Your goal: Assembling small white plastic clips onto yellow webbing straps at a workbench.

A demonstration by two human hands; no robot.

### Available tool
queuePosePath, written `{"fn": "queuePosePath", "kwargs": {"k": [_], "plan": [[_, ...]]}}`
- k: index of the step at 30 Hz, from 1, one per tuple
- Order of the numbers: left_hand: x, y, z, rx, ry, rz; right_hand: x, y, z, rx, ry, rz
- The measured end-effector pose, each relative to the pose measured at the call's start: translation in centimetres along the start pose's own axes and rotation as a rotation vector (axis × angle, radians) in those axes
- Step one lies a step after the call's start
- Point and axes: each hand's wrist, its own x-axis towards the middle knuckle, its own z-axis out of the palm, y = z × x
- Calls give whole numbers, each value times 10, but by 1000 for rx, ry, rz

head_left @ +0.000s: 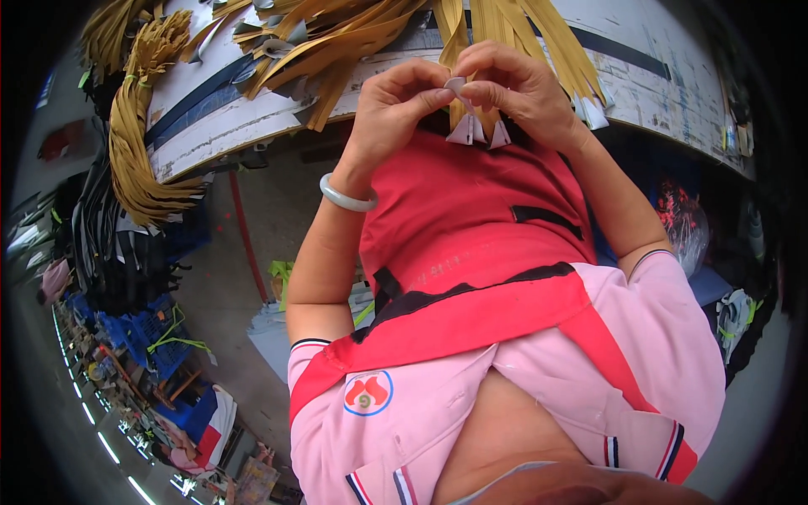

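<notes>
At the table's near edge, my left hand (394, 105) and my right hand (523, 94) come close together. Both pinch the pale grey-white end (455, 85) of a tan strip between thumb and fingertips. Just below the fingers hang other strip ends, a folded white one (465, 131) and a narrower one (500, 135). More tan strips (566, 52) lie to the right of my right hand, their white tips (592, 114) over the edge. Left of my left hand is a loose heap of tan strips (345, 38) with grey ends.
The worn white table (220, 126) has dark blue bands along it. A tied bundle of tan strips (135, 143) droops off its left corner, near hanging black strips (93, 244). Blue crates (156, 332) stand lower left. A clear plastic bag (683, 223) sits under the table at right.
</notes>
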Motion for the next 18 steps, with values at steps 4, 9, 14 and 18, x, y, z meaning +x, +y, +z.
{"fn": "queuePosePath", "kwargs": {"k": [4,9,14,18], "plan": [[-1,1,-1,-35,66,-5,0,-2,-2,-29,39,171],[0,2,-1,-99,67,13,14,5,-9,1,-116,96],[2,17,-3,-35,19,-107,21,-6,-17,89,-214,169],[8,12,-5,4,9,-22,24,-11,-17,26,-196,150]]}}
